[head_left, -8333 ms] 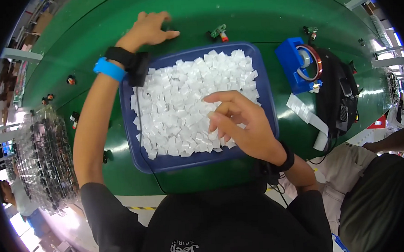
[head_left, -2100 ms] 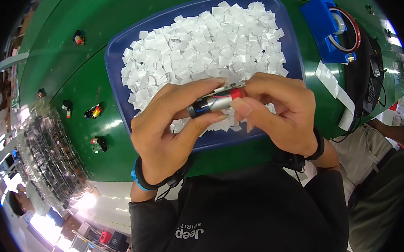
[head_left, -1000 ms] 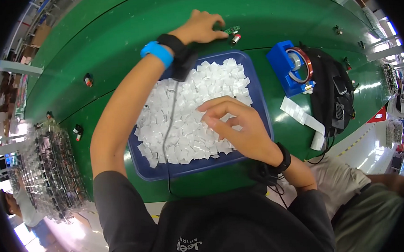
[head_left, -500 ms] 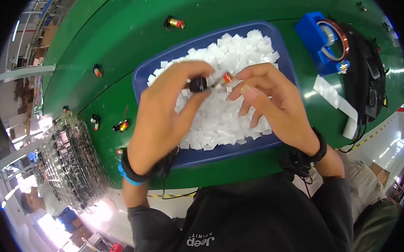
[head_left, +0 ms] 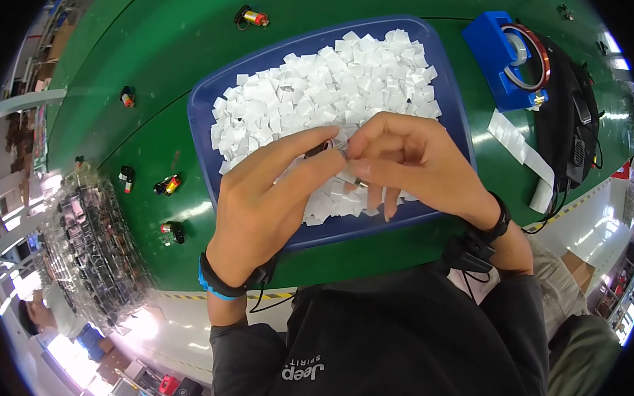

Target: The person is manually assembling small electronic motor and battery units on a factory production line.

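My left hand (head_left: 256,190) pinches a small black part with thin wires (head_left: 319,150), mostly covered by the fingers. Close against it, my right hand (head_left: 422,160) has its thumb and forefinger pressed together at my left fingertips. What those right fingers grip is hidden; a small shiny bit (head_left: 360,183) shows just below them. Both hands are over a blue tray (head_left: 204,132) heaped with small white square pieces (head_left: 325,83).
Small black parts joined to red-yellow cylinders (head_left: 256,17) lie about the green table (head_left: 143,35). A blue tape dispenser (head_left: 492,60), a white strip (head_left: 522,151) and a black bag (head_left: 571,113) are at right. Stacked clear plastic trays (head_left: 94,245) stand at left.
My hands have come together over the tray. The part's red cylinder end, visible between them before, is now hidden by fingers. My right hand's spread fingers have closed to a pinch.
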